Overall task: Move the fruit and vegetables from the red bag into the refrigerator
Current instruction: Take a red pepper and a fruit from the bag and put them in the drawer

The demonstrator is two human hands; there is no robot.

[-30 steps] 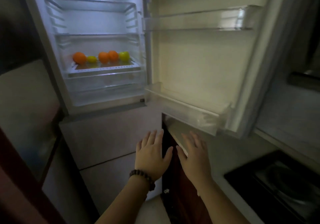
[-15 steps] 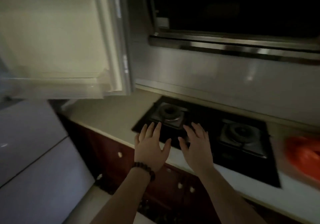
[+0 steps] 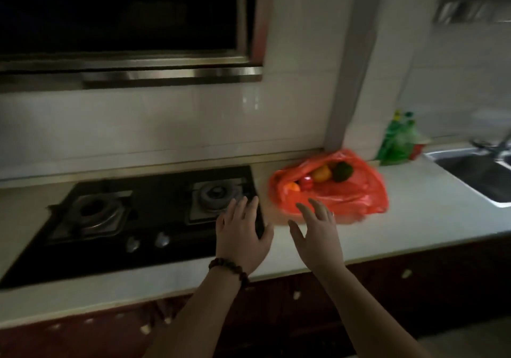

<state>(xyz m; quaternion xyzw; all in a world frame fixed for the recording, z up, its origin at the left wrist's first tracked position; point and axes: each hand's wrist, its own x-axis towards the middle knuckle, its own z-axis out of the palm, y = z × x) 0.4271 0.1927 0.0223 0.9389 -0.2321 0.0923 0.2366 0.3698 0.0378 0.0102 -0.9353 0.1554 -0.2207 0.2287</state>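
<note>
1. Head view, dim kitchen. The surface point(image 3: 414, 219), pale and long, runs the full width; its front edge sits above dark cabinet doors.
2. Gas hob point(image 3: 132, 219), black, two burners, set into the left half of the surface. Sink point(image 3: 481, 175) let in at the far right end. Range hood point(image 3: 124, 25) above the hob.
3. Red bag point(image 3: 356, 189): thin plastic, slumped on the surface between hob and sink, close to the back edge, mouth open toward the hob. Soft and crinkly by the look; it would likely collapse or slide if tugged, so better to reach in than to lift it.
4. Green packet point(image 3: 398, 142) stands at the back edge behind the bag; label blurred.
5. Left hand point(image 3: 243, 236), bead bracelet at the wrist: fingers spread, palm down, empty, over the hob's right edge.
6. Right hand point(image 3: 318, 233): fingers spread and slightly bent, empty, just short of the bag's near side; contact not certain.
7. Contents, seen through the mouth: a dark green fruit point(image 3: 343, 171), a yellow-orange one point(image 3: 321, 173), a small red one point(image 3: 306, 183), an orange one point(image 3: 293, 186). Round, probably firm, light, a bit slick; each should suit a whole-hand cupping hold from above. The red one may bruise; exact kinds cannot be told.
8. Refrigerator out of frame.
</note>
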